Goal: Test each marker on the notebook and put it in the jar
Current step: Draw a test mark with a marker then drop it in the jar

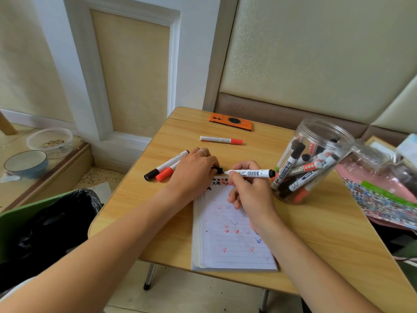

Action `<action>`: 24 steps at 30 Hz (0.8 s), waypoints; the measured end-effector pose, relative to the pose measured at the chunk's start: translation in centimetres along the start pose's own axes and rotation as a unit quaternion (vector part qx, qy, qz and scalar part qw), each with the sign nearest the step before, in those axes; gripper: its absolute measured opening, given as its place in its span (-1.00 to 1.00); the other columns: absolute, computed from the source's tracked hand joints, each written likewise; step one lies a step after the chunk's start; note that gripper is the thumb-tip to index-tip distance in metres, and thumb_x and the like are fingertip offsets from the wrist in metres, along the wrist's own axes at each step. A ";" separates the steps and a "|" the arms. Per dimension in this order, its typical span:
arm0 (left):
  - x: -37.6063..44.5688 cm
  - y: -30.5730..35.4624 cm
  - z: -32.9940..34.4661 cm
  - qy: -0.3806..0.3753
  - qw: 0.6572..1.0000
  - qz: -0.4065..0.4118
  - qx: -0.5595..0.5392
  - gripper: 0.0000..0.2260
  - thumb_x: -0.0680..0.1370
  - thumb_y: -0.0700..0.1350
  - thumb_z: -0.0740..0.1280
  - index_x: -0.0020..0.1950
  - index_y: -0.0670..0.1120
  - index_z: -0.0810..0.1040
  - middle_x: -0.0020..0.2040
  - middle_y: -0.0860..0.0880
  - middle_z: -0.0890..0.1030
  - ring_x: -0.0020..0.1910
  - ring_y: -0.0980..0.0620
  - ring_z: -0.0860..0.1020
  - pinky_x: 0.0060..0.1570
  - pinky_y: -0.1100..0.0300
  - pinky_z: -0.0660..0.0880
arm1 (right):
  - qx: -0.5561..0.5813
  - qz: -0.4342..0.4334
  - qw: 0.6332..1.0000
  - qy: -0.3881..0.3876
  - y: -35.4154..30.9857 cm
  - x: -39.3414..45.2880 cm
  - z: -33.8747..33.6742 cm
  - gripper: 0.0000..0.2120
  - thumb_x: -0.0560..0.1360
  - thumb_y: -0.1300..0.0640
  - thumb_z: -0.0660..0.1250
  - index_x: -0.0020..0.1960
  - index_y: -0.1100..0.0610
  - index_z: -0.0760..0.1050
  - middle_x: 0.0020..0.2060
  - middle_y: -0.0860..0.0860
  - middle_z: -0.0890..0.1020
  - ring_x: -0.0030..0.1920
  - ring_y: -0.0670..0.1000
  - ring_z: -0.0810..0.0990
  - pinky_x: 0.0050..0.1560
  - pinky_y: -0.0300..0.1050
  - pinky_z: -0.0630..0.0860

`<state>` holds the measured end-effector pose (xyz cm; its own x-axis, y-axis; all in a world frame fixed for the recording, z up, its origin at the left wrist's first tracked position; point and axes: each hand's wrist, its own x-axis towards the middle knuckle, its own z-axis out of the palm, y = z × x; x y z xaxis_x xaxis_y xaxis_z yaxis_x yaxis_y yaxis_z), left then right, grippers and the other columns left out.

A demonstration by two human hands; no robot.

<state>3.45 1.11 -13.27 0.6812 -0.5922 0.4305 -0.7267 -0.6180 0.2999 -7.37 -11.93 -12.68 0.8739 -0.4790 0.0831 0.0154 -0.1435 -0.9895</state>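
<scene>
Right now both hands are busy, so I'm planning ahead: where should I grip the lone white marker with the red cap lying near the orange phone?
Pinch the white barrel from above: the marker lies flat with bare table around it, red cap pointing right.

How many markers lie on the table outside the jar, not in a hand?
3: one red-capped marker near the orange phone, and a black-capped marker beside a red-capped one by the left hand, which may hide more.

marker point(250, 172) tip hidden (by cap point(218, 170))
</scene>
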 end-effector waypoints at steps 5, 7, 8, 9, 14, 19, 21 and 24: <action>-0.6 -0.1 -0.1 0.040 0.999 -0.019 -0.015 -0.86 0.59 -0.19 0.31 0.13 -0.06 0.59 0.05 -0.05 0.58 0.06 -0.06 0.50 -0.01 0.09 0.39 | 0.048 0.003 0.999 0.000 -0.2 -0.1 -0.1 -0.96 0.64 0.22 0.33 0.08 0.16 0.51 -0.24 0.11 0.59 -0.50 0.06 0.52 -0.56 -0.16 0.36; -1.0 -0.2 -0.3 0.049 0.998 -0.027 -0.021 -0.87 0.60 -0.19 0.31 0.13 -0.06 0.57 0.05 -0.03 0.58 0.06 -0.05 0.49 -0.02 0.09 0.39 | 0.053 -0.001 0.999 -0.003 -0.3 -0.1 -0.1 -0.96 0.64 0.21 0.33 0.08 0.16 0.51 -0.22 0.12 0.59 -0.50 0.06 0.51 -0.57 -0.17 0.36; -1.2 -0.2 -0.4 0.053 0.998 -0.029 -0.025 -0.87 0.60 -0.19 0.32 0.13 -0.05 0.57 0.05 -0.02 0.57 0.06 -0.04 0.49 -0.01 0.09 0.41 | 0.053 -0.003 0.999 -0.006 -0.3 -0.1 0.0 -0.97 0.65 0.21 0.33 0.08 0.15 0.52 -0.21 0.12 0.60 -0.50 0.07 0.51 -0.57 -0.17 0.36; -1.3 -0.1 -0.5 0.056 0.997 -0.029 -0.033 -0.87 0.60 -0.19 0.32 0.12 -0.04 0.57 0.05 -0.01 0.57 0.06 -0.03 0.49 0.00 0.07 0.42 | 0.053 -0.006 0.999 -0.009 -0.2 -0.1 0.0 -0.97 0.65 0.21 0.33 0.08 0.15 0.52 -0.20 0.12 0.61 -0.50 0.08 0.51 -0.57 -0.17 0.36; -1.8 0.4 -1.3 0.046 0.993 -0.002 -0.108 -0.86 0.60 -0.24 0.32 0.11 -0.05 0.58 0.05 0.02 0.55 0.06 0.00 0.49 0.02 0.06 0.47 | 0.047 -0.013 0.998 -0.032 -0.4 -0.2 0.0 -0.97 0.64 0.20 0.34 0.07 0.15 0.53 -0.18 0.14 0.64 -0.50 0.09 0.51 -0.58 -0.17 0.35; -2.9 0.6 -2.3 0.019 0.987 0.037 -0.153 -0.87 0.62 -0.24 0.28 0.14 -0.08 0.54 0.06 0.04 0.52 0.02 0.09 0.46 -0.01 0.21 0.41 | 0.086 0.003 0.995 -0.054 -0.6 -0.3 -0.3 -0.96 0.66 0.19 0.32 0.06 0.15 0.54 -0.24 0.10 0.65 -0.51 0.04 0.49 -0.58 -0.21 0.35; -3.2 0.7 -2.5 0.014 0.984 0.045 -0.172 -0.91 0.63 -0.21 0.29 0.12 -0.08 0.52 0.03 0.03 0.52 -0.04 0.11 0.44 -0.07 0.24 0.37 | 0.104 0.010 0.992 -0.065 -0.8 -0.4 -0.3 -0.96 0.66 0.18 0.32 0.05 0.14 0.54 -0.23 0.13 0.65 -0.51 0.03 0.48 -0.58 -0.23 0.34; -3.5 0.8 -2.6 0.022 0.977 0.040 -0.209 -0.94 0.64 -0.19 0.30 0.10 -0.09 0.52 -0.04 0.02 0.55 -0.07 0.07 0.50 -0.08 0.12 0.47 | 0.119 0.013 0.989 -0.088 -1.0 -0.5 -0.5 -0.95 0.66 0.17 0.32 0.03 0.13 0.54 -0.24 0.14 0.65 -0.52 0.01 0.47 -0.58 -0.24 0.32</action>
<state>0.23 4.02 -12.31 0.6230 -0.6011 0.5006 -0.7563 -0.2995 0.5817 -8.04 -11.98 -11.66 0.9465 -0.3180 0.0552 0.0863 0.0845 -0.9927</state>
